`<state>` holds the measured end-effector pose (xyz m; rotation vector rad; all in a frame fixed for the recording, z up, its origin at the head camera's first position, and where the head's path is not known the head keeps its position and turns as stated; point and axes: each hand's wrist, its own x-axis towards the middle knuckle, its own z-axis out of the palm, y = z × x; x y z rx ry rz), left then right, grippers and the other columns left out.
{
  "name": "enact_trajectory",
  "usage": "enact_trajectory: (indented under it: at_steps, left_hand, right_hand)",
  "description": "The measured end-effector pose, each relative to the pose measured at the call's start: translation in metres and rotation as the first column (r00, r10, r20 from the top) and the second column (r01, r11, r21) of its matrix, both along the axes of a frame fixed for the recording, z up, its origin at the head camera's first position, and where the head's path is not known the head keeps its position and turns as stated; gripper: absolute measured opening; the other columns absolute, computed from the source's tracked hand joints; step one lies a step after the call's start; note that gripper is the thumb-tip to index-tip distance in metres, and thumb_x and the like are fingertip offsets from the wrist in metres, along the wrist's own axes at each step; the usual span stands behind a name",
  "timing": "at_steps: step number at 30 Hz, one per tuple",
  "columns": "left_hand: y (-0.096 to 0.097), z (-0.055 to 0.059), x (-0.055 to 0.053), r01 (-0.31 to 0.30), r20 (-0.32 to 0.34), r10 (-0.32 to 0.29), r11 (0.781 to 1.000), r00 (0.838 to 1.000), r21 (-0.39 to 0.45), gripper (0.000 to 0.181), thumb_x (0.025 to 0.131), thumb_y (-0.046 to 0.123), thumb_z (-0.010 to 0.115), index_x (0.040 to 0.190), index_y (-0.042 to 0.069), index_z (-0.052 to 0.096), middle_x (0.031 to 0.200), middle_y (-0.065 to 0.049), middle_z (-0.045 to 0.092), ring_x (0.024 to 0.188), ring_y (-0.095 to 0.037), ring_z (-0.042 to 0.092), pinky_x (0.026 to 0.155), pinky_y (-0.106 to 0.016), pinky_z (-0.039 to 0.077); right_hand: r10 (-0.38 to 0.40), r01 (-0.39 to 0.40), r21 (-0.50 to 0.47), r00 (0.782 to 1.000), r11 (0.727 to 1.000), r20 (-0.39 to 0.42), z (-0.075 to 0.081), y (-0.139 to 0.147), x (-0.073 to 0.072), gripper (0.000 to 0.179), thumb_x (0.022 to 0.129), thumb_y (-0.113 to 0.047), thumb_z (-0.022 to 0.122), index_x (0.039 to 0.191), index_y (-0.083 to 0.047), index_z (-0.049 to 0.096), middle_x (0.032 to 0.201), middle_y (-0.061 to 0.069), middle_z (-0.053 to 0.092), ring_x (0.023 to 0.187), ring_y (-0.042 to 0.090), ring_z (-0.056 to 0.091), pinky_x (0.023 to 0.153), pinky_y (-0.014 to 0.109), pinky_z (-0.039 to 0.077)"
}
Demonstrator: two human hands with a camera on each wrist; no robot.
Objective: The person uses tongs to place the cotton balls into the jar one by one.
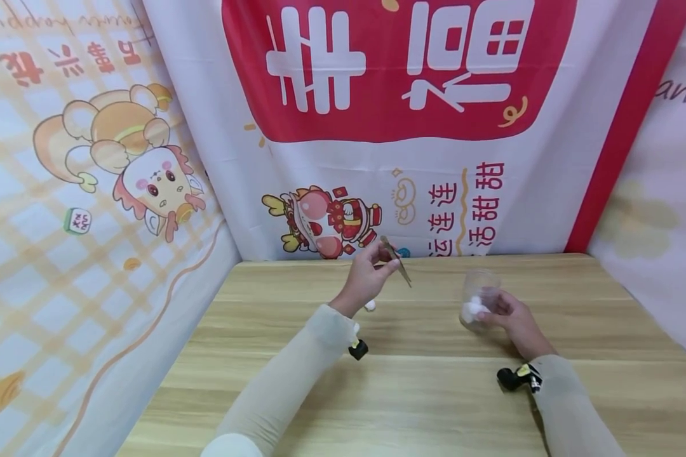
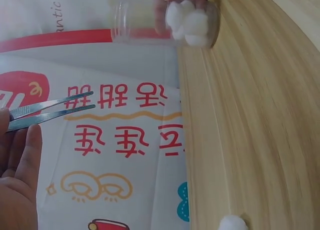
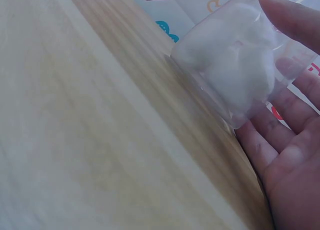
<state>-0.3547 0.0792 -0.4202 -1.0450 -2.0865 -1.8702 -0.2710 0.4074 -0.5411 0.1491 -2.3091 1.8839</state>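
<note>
My left hand (image 1: 370, 274) pinches a pair of metal tweezers (image 2: 55, 110) between thumb and fingers. The tips of the tweezers stand slightly apart with nothing between them. Over to the right, my right hand (image 1: 513, 317) grips a clear plastic jar (image 1: 479, 285) by its side. Several white cotton balls (image 2: 189, 22) lie at the bottom of this jar. In the right wrist view, the thumb and fingers curl round the jar and the cotton balls (image 3: 237, 60) show through its wall. One white cotton ball (image 2: 233, 223) lies on the table by my left wrist.
The wooden table (image 1: 423, 406) reaches back to a printed cloth (image 1: 331, 158) that hangs behind it. Another patterned cloth (image 1: 91, 254) hangs on the left side. Small black cameras (image 1: 359, 349) are strapped to both wrists.
</note>
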Motion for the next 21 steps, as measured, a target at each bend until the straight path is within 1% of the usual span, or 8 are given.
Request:
enact_trajectory:
  at_steps: [3,6,9,12,17,21]
  left_hand:
    - [-0.004,-0.002,-0.002,0.0,-0.02,0.0,1.0,1.0,-0.004,0.019,0.093,0.009,0.066,0.11,0.014,0.061,0.096,-0.004,0.064,0.089,-0.019,0.064,0.079,-0.032,0.057]
    - [-0.009,-0.005,-0.004,-0.025,-0.023,0.025,1.0,0.999,-0.013,0.02,0.093,0.007,0.065,0.111,0.014,0.06,0.096,-0.003,0.064,0.089,-0.018,0.064,0.079,-0.032,0.057]
    - [-0.014,-0.01,-0.007,-0.045,-0.018,0.045,0.999,0.999,-0.014,0.021,0.093,0.006,0.065,0.113,0.014,0.06,0.095,-0.003,0.063,0.089,-0.018,0.063,0.079,-0.032,0.057]
    - [-0.017,-0.014,-0.012,-0.06,-0.02,0.06,0.998,0.998,-0.014,0.022,0.093,0.006,0.066,0.112,0.014,0.061,0.094,-0.004,0.063,0.087,-0.018,0.063,0.078,-0.032,0.057]
    - [-0.02,-0.018,-0.016,-0.071,-0.016,0.07,0.997,0.997,-0.016,0.023,0.092,0.001,0.065,0.112,0.011,0.061,0.095,-0.007,0.064,0.087,-0.02,0.063,0.078,-0.032,0.058]
    - [-0.022,-0.02,-0.017,-0.081,0.002,0.081,0.996,0.997,-0.037,0.023,0.093,0.002,0.064,0.113,0.01,0.06,0.098,-0.005,0.064,0.089,-0.019,0.063,0.079,-0.031,0.057]
  right_hand:
    - [-0.007,0.007,0.0,1.0,1.0,0.016,0.001,0.001,0.001,0.065,0.085,-0.027,0.077,0.139,-0.009,0.047,0.133,0.011,0.055,0.115,0.009,0.054,0.089,0.014,0.045]
    - [-0.004,0.004,-0.005,1.0,1.0,0.015,0.001,0.0,0.001,0.065,0.085,-0.026,0.077,0.139,-0.008,0.046,0.134,0.012,0.054,0.115,0.008,0.053,0.09,0.014,0.044]
    - [0.0,0.0,-0.012,1.0,1.0,0.02,0.003,-0.001,0.001,0.066,0.085,-0.026,0.078,0.139,-0.007,0.046,0.136,0.013,0.053,0.117,0.007,0.052,0.09,0.014,0.044]
    - [0.0,0.001,-0.014,0.999,1.0,0.041,0.004,-0.002,0.001,0.069,0.084,-0.028,0.078,0.141,-0.008,0.045,0.139,0.014,0.05,0.12,0.01,0.051,0.091,0.013,0.043]
    - [-0.001,0.001,-0.012,0.998,1.0,0.064,0.004,-0.001,0.0,0.071,0.084,-0.03,0.078,0.142,-0.01,0.043,0.141,0.014,0.049,0.124,0.014,0.049,0.092,0.013,0.043]
    - [-0.003,0.004,-0.014,0.998,1.0,0.069,0.004,0.0,0.001,0.071,0.084,-0.03,0.078,0.142,-0.01,0.043,0.14,0.014,0.049,0.123,0.015,0.049,0.091,0.014,0.043]
